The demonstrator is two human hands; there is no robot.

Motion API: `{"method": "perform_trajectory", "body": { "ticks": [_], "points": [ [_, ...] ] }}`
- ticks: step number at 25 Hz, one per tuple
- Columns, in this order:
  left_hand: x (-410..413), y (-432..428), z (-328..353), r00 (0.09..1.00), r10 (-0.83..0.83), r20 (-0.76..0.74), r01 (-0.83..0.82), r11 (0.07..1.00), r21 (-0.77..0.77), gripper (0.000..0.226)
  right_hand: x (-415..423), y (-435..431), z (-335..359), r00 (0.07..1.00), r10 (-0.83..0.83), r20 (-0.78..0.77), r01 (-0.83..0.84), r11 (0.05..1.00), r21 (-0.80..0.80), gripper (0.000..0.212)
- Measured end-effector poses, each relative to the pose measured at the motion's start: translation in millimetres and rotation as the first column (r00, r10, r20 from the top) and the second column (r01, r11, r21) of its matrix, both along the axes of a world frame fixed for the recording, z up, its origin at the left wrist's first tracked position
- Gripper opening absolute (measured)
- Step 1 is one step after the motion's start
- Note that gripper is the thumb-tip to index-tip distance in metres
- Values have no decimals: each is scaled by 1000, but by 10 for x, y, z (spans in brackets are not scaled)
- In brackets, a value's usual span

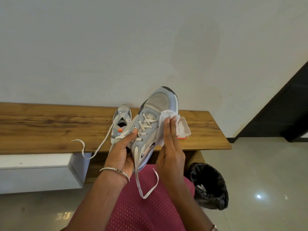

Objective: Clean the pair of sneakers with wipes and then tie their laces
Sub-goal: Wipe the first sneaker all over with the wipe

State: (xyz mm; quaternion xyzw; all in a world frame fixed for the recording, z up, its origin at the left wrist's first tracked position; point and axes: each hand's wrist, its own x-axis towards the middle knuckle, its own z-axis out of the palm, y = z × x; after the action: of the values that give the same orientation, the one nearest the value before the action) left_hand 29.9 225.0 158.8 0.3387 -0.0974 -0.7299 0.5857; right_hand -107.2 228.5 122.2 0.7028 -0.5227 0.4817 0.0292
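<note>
My left hand (121, 152) grips a grey and white sneaker (155, 114) at its heel and collar, holding it up with the toe pointing away. Its untied laces (146, 184) hang down over my lap. My right hand (170, 147) presses a white wipe (164, 124) against the sneaker's right side with straight fingers. The second sneaker (120, 120) stands on the wooden bench (50, 127), toe toward the wall, with one loose lace (93, 147) trailing over the bench's front edge.
A pack of wipes (184, 129) with its lid open lies on the bench behind my right hand. A bin lined with a black bag (210, 185) stands on the tiled floor at the right. A white block (41, 170) sits below the bench at the left.
</note>
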Motion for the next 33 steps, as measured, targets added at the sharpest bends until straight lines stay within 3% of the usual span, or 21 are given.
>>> {"method": "perform_trajectory", "body": {
  "ticks": [5,9,15,22,28,33],
  "points": [
    [-86,31,25,995,28,98,-24,999,-39,39,-52,-83,353,1000,-7,13,8,1000,-20,50],
    [-106,48,38,988,74,138,-66,996,-57,31,-249,-295,671,1000,-18,-18,16,995,-103,55],
    [-19,14,22,990,74,119,-73,997,-15,43,-150,-85,163,999,-40,-19,38,993,-115,43],
    [-104,58,19,982,57,178,-40,995,-94,33,-149,-163,557,981,2,194,5,999,-36,50],
    [-71,56,6,971,85,223,-53,988,-146,32,-362,-433,754,993,58,98,-52,997,-60,40],
    [-105,57,9,982,77,173,-59,993,-106,35,-184,-230,429,983,-85,160,111,980,-167,48]
  ]
}}
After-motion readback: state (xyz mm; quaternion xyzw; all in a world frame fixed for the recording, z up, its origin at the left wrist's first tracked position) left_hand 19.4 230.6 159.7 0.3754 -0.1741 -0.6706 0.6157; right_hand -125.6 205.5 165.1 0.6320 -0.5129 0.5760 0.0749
